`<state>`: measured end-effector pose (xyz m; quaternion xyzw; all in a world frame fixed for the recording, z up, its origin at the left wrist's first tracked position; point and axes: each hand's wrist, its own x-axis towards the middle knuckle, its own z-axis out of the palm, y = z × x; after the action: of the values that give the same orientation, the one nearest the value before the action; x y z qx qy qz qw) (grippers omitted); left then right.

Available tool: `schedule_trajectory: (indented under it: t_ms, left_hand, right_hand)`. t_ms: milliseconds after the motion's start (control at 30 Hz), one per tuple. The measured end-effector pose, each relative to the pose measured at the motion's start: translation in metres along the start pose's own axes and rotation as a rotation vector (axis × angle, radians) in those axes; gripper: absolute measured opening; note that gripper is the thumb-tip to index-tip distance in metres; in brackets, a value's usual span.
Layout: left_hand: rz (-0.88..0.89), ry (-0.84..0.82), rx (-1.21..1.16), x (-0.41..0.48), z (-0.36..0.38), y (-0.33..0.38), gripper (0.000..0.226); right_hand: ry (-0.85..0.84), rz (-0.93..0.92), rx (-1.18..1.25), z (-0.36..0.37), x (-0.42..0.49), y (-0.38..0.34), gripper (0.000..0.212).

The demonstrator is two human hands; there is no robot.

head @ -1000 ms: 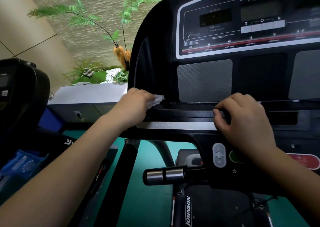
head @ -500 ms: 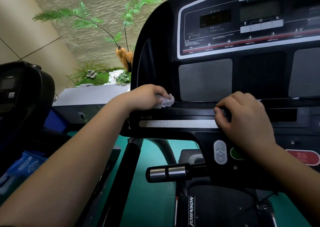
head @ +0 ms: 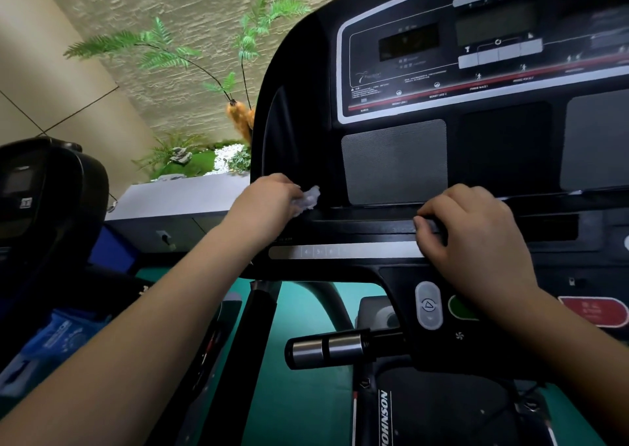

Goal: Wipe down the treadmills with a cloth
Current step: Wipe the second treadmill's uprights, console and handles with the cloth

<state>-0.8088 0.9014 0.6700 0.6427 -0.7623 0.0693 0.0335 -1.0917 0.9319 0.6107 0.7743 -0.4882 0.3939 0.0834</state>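
A black treadmill console (head: 442, 159) fills the upper right, with dark displays, grey speaker panels and a silver button strip (head: 343, 251) along its lower ledge. My left hand (head: 269, 204) presses a small crumpled white cloth (head: 308, 200) against the ledge at the console's left end, just below the left grey panel. My right hand (head: 476, 238) rests curled over the same ledge near the middle, fingers hooked on its edge, holding no cloth.
A chrome-tipped handlebar (head: 326, 348) sticks out left below the console. A second black machine (head: 44, 204) stands at the far left, with a blue item (head: 58, 340) under it. A grey planter box (head: 183, 200) with ferns sits behind. The floor is green.
My left hand with the cloth moved right along the ledge, then drew back a little. The right hand stayed in place. The view shifted slightly.
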Motion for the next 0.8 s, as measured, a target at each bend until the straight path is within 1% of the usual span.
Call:
schedule_trajectory:
  t_ms: [100,167,300,367,500,533,567,600,667,700,733,800]
  left_hand:
    - [-0.156,-0.121,0.113,0.022,0.002,0.007,0.026]
    - [-0.182,-0.145,0.095,0.032,0.000,0.012,0.026]
    - [-0.176,-0.160,-0.272,0.029,-0.003,0.011,0.023]
    - [-0.137,-0.149,-0.421,0.020,-0.004,0.013,0.018]
    - [-0.083,-0.121,-0.564,0.004,-0.006,0.021,0.008]
    - [-0.066,-0.108,-0.589,0.001,-0.007,0.022,0.008]
    - [-0.051,-0.091,-0.608,0.000,-0.006,0.023,0.013]
    - [-0.051,-0.070,-0.612,-0.001,-0.006,0.025,0.015]
    - [-0.104,-0.025,-0.559,0.000,-0.003,0.025,0.011]
    - [-0.150,0.001,-0.477,0.003,-0.001,0.025,0.010]
    - [-0.201,0.016,-0.371,0.004,0.002,0.023,0.015]
    - [-0.271,-0.010,-0.183,0.005,0.004,0.022,0.024]
  right_hand:
    - [-0.006,0.007,-0.005,0.000,0.000,0.001,0.016]
    - [-0.009,0.011,-0.002,0.000,0.000,0.001,0.014]
    - [-0.008,0.021,-0.017,0.000,0.000,0.000,0.011]
    - [-0.005,0.019,-0.025,0.000,0.000,0.000,0.012]
    - [0.003,0.007,-0.010,0.000,0.001,0.000,0.011]
    - [0.001,0.009,-0.006,0.000,0.001,0.000,0.010]
    - [-0.001,0.011,-0.005,0.001,0.001,0.000,0.010]
    - [-0.004,0.011,-0.004,0.001,0.001,0.000,0.010]
    - [-0.009,0.007,-0.002,0.000,0.001,0.000,0.010]
    - [-0.011,0.005,-0.001,0.000,0.001,0.000,0.011]
    - [-0.012,0.004,0.001,-0.001,0.001,0.000,0.011]
    - [-0.013,0.009,0.005,-0.002,0.000,-0.001,0.011]
